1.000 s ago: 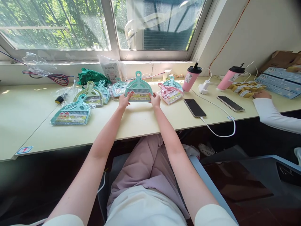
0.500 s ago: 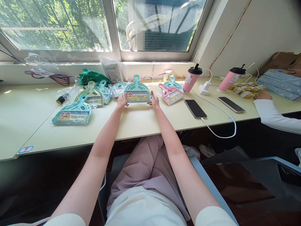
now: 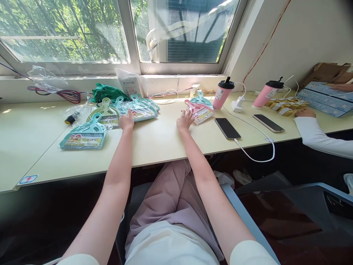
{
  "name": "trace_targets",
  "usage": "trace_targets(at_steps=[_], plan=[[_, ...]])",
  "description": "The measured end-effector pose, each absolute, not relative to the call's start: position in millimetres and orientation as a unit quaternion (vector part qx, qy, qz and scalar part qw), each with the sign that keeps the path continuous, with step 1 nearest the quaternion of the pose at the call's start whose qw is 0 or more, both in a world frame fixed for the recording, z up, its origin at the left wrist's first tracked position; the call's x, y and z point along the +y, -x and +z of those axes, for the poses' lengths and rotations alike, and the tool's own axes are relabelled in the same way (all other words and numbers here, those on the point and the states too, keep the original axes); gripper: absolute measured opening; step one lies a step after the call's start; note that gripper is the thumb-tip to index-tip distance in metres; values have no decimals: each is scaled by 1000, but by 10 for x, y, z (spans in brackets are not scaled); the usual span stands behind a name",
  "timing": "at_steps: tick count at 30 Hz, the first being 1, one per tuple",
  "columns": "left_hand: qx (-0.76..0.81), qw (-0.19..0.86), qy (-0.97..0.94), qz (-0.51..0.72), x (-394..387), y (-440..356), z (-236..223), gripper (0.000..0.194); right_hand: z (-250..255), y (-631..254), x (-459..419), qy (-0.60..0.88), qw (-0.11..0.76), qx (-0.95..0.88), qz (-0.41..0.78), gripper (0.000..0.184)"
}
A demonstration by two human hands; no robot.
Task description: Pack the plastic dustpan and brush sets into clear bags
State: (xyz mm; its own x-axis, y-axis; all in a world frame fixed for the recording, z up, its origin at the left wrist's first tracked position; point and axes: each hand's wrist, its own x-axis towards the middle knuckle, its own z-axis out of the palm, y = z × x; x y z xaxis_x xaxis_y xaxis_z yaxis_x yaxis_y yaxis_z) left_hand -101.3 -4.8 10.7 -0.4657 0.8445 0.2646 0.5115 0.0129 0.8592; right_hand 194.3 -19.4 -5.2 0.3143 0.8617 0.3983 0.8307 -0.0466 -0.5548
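Note:
My left hand (image 3: 126, 120) is closed on the near left corner of a teal dustpan-and-brush set (image 3: 141, 109). That set lies on top of other packaged sets on the pale table (image 3: 162, 141). My right hand (image 3: 184, 120) hovers open with fingers spread, holding nothing. Its fingertips are just left of a pink dustpan set (image 3: 200, 111), which has another teal set (image 3: 202, 99) behind it. An olive-green set (image 3: 105, 112) and a separate teal set (image 3: 84, 134) lie further left.
Two phones (image 3: 227, 127) (image 3: 268, 123) lie to the right, one on a white charging cable (image 3: 259, 156). Two pink cups (image 3: 223, 94) (image 3: 265, 94) stand at the back. A co-worker's white sleeve (image 3: 317, 136) rests near blue boxes (image 3: 325, 97). A green bag (image 3: 106, 92) and wires (image 3: 66, 94) sit by the window.
The teal set that both hands held upright at centre now lies to the left on the pile, with only my left hand on it. My right hand let go and moved toward the pink set.

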Motion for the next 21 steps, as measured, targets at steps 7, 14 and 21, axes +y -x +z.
trace_targets(at_steps=[7, 14, 21], plan=[[759, 35, -429, 488, -201, 870, 183, 43, -123, -2434, -51, 751, 385, -536, 28, 49], [587, 89, -537, 599, -387, 470, 337, 42, 15, -2348, -127, 726, 334, -600, -32, 36], [449, 565, -473, 505, -316, -323, 235, 59, 157, -1845, -446, 587, 329, -729, -126, 41]])
